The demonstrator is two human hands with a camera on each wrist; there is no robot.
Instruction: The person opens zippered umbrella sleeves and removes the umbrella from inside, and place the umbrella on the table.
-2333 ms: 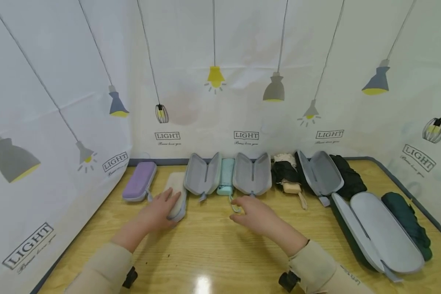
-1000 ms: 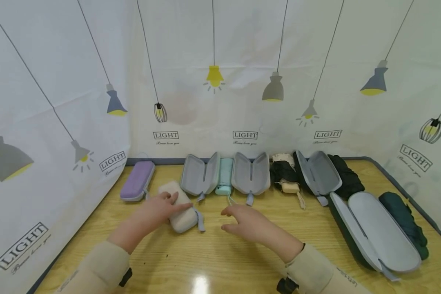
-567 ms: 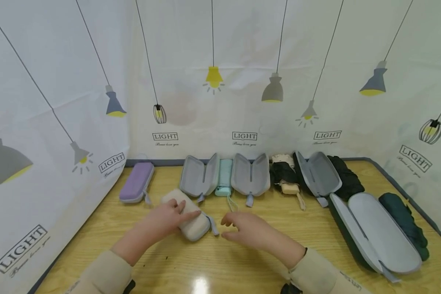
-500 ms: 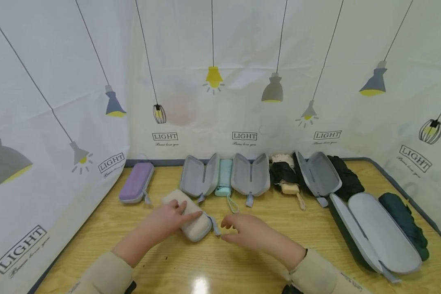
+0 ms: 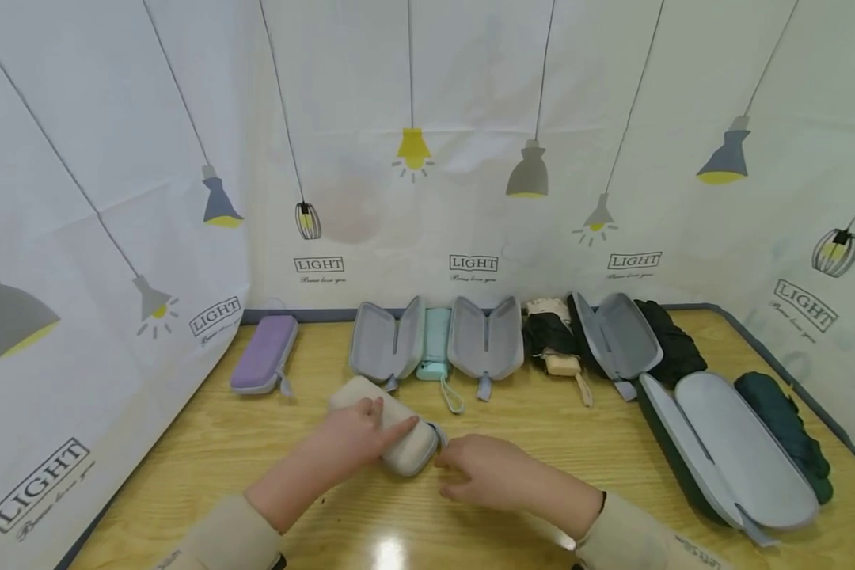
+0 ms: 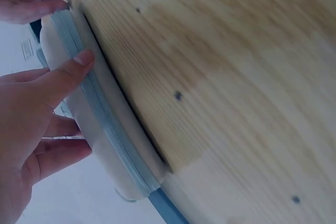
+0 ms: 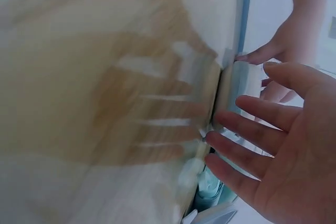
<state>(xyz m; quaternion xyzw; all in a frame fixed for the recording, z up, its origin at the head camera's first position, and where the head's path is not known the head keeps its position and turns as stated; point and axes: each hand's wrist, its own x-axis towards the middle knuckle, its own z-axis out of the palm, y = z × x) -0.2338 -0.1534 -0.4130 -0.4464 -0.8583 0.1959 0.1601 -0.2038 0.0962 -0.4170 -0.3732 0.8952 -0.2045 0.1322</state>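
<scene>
My left hand (image 5: pixel 352 435) grips a cream hard-shell zip case (image 5: pixel 409 457), which lies at a slant over the table. In the left wrist view its thumb presses on the grey zip band (image 6: pixel 94 95), while its other fingers lie along the far side. At the case's right end, my right hand (image 5: pixel 488 471) has its fingertips right beside the zip's grey pull tab (image 5: pixel 440 434). The right wrist view shows its fingers (image 7: pixel 252 129) spread and fairly straight, near the end of the case (image 7: pixel 239 85), with nothing in them.
A closed purple case (image 5: pixel 265 354) lies at the back left. Along the back wall stand opened grey-lined cases (image 5: pixel 388 340), a teal folded umbrella (image 5: pixel 437 340), a black-and-beige bundle (image 5: pixel 552 332) and a black bundle (image 5: pixel 673 340). A large opened case (image 5: pixel 748 459) and dark green bundle (image 5: pixel 784 427) lie right.
My left hand has taken the cream case from beside the opened cases, moving it forward and right and turning it. My right hand has come down toward its zip end.
</scene>
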